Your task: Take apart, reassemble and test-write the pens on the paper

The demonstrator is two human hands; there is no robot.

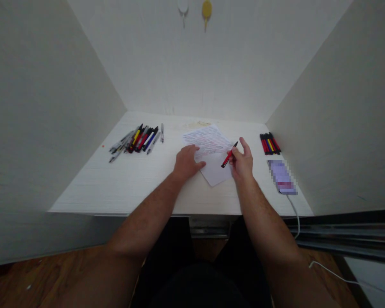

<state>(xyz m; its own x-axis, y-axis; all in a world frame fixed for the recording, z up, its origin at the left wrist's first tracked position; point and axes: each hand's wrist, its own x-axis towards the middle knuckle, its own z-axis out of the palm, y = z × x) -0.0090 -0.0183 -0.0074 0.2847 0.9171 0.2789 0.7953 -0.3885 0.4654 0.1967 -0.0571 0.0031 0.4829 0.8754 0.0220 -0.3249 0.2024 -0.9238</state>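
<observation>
1. Fingers of the right hand pinch a red-and-black pen, one finger raised; the pen slants over the right side of the scribbled paper.
2. The left hand spreads thumb from fingers at the paper's left edge, gripping no pen.
3. The pen is probably light, stiff and slightly slippery; mid-barrel looks the surest hold.
4. The paper likely creases easily; press flat on its near, blank part.

Phone screen, right of frame: pixelated. Writing on paper, centre: illegible. White hook, top edge: cropped.
</observation>
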